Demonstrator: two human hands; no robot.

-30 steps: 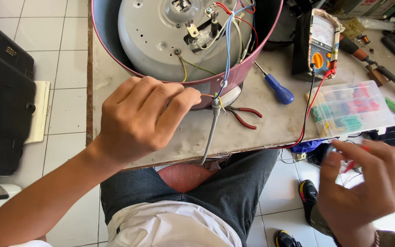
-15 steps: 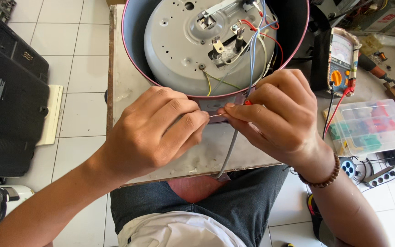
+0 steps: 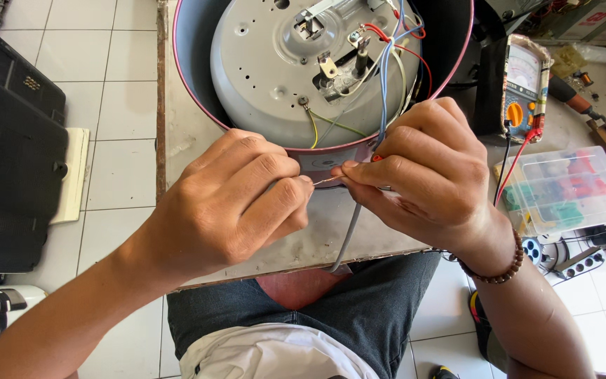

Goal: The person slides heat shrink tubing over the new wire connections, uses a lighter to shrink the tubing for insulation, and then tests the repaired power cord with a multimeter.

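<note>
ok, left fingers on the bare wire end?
Touching. The head view shows the left hand and right hand both pinching the thin bare wire end between their fingertips, no gap.

A round grey metal appliance base (image 3: 282,77) sits in a dark-pink-rimmed shell (image 3: 184,91), trailing red, blue and yellow wires (image 3: 387,63). At the right of the frame: a yellow-and-black meter with an orange dial (image 3: 524,88) and a clear plastic box of red and green parts (image 3: 569,189).

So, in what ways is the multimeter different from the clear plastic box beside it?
The multimeter is dark and opaque, with an orange dial, while the clear plastic box is see-through and shows small red and green parts inside. The multimeter stands tilted up on its edge; the box lies flat. A red lead runs from the multimeter; nothing is plugged into the box. Both sit on the worktable, right of the right hand.
</note>
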